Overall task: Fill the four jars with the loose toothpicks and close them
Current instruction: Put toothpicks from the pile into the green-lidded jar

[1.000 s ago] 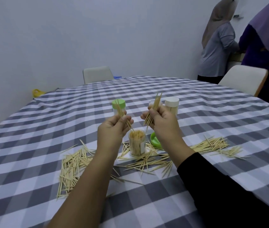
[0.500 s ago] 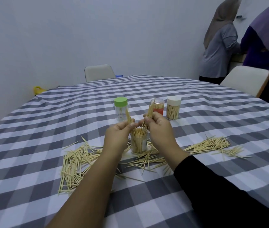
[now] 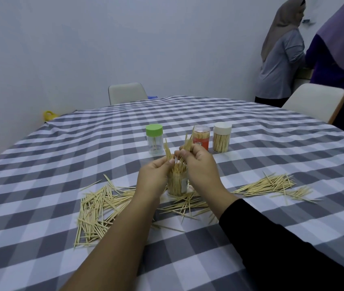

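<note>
Hands meet over an open clear jar [image 3: 177,184] that stands upright on a table covered in a grey and white checked cloth [image 3: 251,127]. The jar is packed with toothpicks standing on end. The left hand [image 3: 153,175] pinches a small bunch of toothpicks [image 3: 168,153] between thumb and fingers, tips pointing up, just above the jar's mouth. The right hand [image 3: 201,164], its forearm in a black sleeve [image 3: 272,238], is closed around a second small bunch [image 3: 188,141], also over the jar.

Loose toothpicks lie in three heaps on the cloth: a large pile to the left [image 3: 99,208], a scatter in front of the jar [image 3: 185,205], and a spread to the right [image 3: 272,185].

Behind the hands stand three closed jars in a row: a nearly empty one with a green lid [image 3: 154,138], one with a clear lid and red label [image 3: 201,137], and a full one with a white lid [image 3: 222,137].
</note>
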`<state>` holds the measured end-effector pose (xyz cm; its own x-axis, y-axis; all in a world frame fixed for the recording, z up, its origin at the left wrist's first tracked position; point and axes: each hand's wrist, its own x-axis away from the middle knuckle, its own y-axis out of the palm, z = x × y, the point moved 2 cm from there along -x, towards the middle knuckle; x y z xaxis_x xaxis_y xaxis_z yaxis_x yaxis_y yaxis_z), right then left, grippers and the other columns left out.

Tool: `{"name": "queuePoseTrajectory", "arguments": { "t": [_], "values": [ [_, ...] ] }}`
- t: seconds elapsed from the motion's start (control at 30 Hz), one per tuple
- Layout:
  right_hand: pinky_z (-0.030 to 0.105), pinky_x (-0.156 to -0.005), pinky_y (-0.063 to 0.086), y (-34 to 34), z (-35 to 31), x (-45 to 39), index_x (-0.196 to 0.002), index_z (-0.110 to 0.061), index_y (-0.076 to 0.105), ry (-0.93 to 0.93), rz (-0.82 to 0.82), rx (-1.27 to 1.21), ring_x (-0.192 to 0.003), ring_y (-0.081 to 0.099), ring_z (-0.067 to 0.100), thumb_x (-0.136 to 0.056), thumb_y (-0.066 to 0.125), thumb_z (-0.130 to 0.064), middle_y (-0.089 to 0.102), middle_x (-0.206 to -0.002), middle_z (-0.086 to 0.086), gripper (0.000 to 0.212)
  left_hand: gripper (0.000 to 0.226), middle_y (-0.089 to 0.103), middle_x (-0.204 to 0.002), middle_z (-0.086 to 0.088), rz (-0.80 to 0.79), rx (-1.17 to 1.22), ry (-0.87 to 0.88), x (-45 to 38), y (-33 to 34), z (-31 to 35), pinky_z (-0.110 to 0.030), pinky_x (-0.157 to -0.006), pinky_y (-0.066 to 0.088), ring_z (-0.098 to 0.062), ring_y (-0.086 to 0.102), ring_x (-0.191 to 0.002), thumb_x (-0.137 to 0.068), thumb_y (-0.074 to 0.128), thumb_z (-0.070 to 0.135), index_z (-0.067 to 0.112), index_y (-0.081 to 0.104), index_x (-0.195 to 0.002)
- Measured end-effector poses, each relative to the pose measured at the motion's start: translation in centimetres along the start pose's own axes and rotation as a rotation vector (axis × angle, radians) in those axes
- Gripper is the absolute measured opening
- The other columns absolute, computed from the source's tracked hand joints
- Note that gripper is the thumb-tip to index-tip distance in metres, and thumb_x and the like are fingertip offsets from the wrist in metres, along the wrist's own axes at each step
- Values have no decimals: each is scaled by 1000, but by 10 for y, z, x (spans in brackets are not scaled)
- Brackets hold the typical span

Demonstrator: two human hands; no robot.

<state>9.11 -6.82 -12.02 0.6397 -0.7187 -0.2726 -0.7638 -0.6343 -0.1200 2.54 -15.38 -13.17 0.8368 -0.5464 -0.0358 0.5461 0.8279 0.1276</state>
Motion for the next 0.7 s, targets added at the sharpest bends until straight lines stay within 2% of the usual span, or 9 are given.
{"name": "queuePoseTrajectory", "arguments": {
  "t": [0.07, 0.2, 0.27, 0.33, 0.4, 0.53, 0.63, 0.7],
  "values": [
    [34, -85, 50, 3, 3, 3, -96, -13, 64, 26, -21, 16, -93, 63, 16, -96, 50, -19, 69, -95, 2, 15, 20, 72, -85, 1, 3, 16, -19, -1, 0, -3, -10, -53, 48, 3, 67, -65, -92, 59, 10, 8, 70, -108],
    [28, -80, 45, 1, 3, 7, -102, -11, 64, 20, -72, 69, -91, 59, 14, -97, 48, -20, 66, -95, -1, 19, 17, 71, -106, 0, -49, -66, -33, -1, -5, -2, -13, -68, 48, -1, 66, -83, -92, 60, 16, 19, 71, -103],
    [22, -81, 45, 0, 1, 9, -112, -13, 63, 24, -98, 52, -94, 57, 8, -98, 46, -22, 63, -97, -7, 23, 16, 71, -99, 6, -105, -108, -32, 2, -7, 4, -12, -64, 46, 5, 62, -71, -94, 56, 22, 25, 69, -103],
    [24, -96, 42, -1, 2, 9, -132, -17, 53, 45, -97, 33, -113, 53, 8, -99, 45, -27, 60, -121, -6, 35, 21, 66, -91, 16, -130, -173, -10, 3, -8, 6, -13, -64, 43, 9, 56, -73, -96, 52, 31, 27, 67, -111],
    [28, -106, 37, -2, 3, 10, -139, -21, 45, 20, -80, 24, -127, 45, 9, -99, 45, -29, 50, -138, -4, 41, 22, 66, -91, 20, -123, -193, 9, 2, -9, 6, -17, -68, 41, 7, 55, -85, -95, 52, 35, 29, 67, -110],
    [25, -106, 38, -4, 4, 10, -136, -24, 49, -62, -115, 56, -122, 44, 2, -99, 45, -26, 52, -137, -5, 37, 24, 72, -99, 8, -62, -212, 11, 1, -13, 6, -24, -74, 45, -6, 61, -89, -90, 60, 36, 24, 72, -108],
    [30, -106, 41, -3, 6, 11, -133, -22, 53, -70, -145, 76, -122, 48, 6, -99, 45, -25, 55, -134, -3, 35, 25, 71, -95, 4, -46, -262, -15, 0, -17, 5, -34, -85, 49, -11, 60, -101, -88, 63, 36, 22, 73, -106],
    [28, -104, 42, -3, 7, 11, -134, -22, 51, -58, -142, 58, -124, 48, 8, -99, 44, -28, 54, -134, -4, 36, 22, 70, -101, 5, -70, -287, -33, -2, -19, 7, -29, -80, 47, -12, 59, -105, -90, 59, 39, 26, 71, -103]
  ]
}}
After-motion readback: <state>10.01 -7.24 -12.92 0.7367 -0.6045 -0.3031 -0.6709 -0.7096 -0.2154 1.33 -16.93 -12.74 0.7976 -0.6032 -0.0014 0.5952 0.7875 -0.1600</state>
